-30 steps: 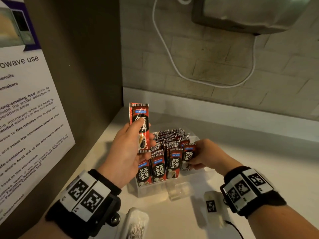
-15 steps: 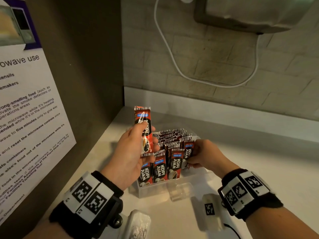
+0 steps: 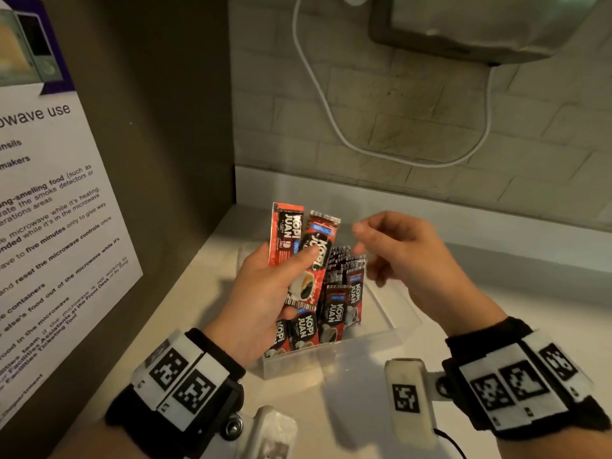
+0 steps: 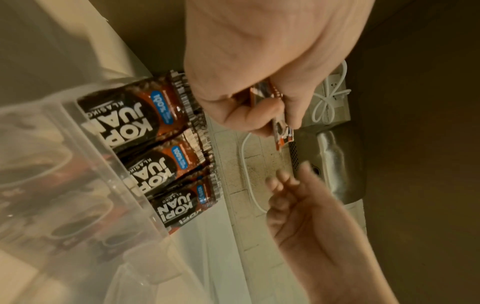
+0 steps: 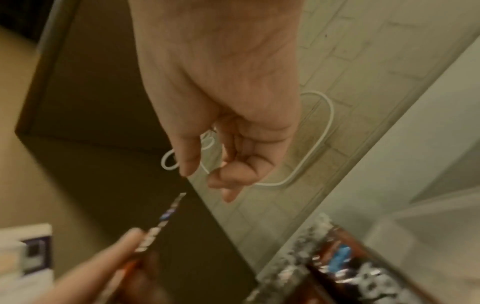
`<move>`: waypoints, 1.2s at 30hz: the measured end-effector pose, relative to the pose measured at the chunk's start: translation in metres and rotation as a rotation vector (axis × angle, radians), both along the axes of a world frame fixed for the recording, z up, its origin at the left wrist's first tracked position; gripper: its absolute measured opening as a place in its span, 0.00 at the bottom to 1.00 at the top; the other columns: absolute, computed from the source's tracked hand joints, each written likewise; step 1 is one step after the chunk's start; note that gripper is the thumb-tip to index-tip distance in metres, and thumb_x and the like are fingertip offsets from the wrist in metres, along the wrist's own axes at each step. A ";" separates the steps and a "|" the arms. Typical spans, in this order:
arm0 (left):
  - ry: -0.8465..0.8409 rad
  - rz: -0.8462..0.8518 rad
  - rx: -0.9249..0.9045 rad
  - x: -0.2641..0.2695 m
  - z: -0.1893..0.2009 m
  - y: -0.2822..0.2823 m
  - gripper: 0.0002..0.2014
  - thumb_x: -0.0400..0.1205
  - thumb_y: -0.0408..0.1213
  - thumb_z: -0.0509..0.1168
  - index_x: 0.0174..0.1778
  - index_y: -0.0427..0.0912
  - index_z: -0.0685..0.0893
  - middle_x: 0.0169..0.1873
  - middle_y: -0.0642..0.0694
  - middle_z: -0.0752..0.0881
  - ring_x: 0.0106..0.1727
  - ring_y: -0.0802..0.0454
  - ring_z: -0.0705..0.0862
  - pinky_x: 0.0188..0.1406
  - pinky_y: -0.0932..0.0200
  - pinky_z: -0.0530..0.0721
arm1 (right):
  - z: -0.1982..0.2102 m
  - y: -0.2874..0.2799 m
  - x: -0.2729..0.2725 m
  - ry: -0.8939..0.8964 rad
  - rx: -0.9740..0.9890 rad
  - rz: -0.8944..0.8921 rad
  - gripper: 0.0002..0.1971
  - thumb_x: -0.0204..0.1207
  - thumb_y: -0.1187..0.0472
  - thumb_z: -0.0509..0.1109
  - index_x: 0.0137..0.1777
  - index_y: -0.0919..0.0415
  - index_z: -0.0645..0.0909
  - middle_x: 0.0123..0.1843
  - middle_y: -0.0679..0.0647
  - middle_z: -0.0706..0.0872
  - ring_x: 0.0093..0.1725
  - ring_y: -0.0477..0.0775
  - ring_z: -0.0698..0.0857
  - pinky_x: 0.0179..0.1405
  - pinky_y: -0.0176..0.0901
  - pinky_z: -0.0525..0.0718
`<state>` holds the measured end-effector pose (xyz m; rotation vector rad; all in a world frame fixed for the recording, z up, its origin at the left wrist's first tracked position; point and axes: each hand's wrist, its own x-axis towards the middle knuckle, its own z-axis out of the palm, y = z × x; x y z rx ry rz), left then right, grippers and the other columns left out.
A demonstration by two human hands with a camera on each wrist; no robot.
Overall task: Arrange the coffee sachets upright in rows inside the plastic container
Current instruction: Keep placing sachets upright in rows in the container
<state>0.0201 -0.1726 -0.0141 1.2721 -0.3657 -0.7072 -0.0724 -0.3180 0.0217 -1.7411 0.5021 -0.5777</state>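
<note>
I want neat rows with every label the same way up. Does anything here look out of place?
Yes. Of the two sachets in the left hand, the left sachet shows its back, unlike the right sachet. The rows in the container look upright.

The left hand (image 3: 265, 293) hides the lower ends of its two sachets (image 3: 303, 246) and part of the front row in the container (image 3: 381, 342). The right hand (image 3: 407, 260) is blurred, so its fingertips (image 3: 359, 231) are unclear. The poster (image 3: 49, 226) is cut off by the left edge.
</note>
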 end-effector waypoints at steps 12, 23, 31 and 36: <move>0.119 0.023 -0.063 0.010 0.005 0.004 0.23 0.86 0.54 0.53 0.41 0.40 0.86 0.26 0.47 0.79 0.25 0.57 0.72 0.16 0.65 0.64 | 0.013 -0.023 -0.009 -0.114 0.055 -0.078 0.08 0.74 0.78 0.67 0.41 0.64 0.78 0.25 0.54 0.86 0.19 0.46 0.82 0.20 0.36 0.83; 0.118 -0.042 -0.098 0.015 0.002 0.009 0.07 0.83 0.27 0.61 0.52 0.38 0.83 0.35 0.45 0.89 0.35 0.54 0.88 0.41 0.53 0.85 | -0.056 -0.054 -0.002 0.511 -0.214 0.013 0.05 0.74 0.78 0.68 0.41 0.70 0.80 0.38 0.70 0.89 0.32 0.57 0.89 0.32 0.43 0.89; 0.058 -0.002 -0.079 0.017 -0.003 0.011 0.17 0.74 0.19 0.69 0.56 0.39 0.85 0.42 0.44 0.91 0.44 0.50 0.92 0.39 0.59 0.89 | -0.070 -0.047 0.010 0.425 -0.204 -0.054 0.10 0.72 0.77 0.72 0.38 0.64 0.75 0.38 0.61 0.87 0.32 0.56 0.89 0.33 0.44 0.89; 0.022 -0.009 -0.075 0.013 -0.004 0.009 0.16 0.74 0.18 0.70 0.53 0.39 0.86 0.36 0.47 0.91 0.41 0.51 0.91 0.41 0.59 0.90 | -0.073 -0.044 0.009 0.416 -0.219 -0.058 0.10 0.71 0.78 0.72 0.41 0.65 0.77 0.42 0.59 0.85 0.32 0.54 0.88 0.31 0.40 0.89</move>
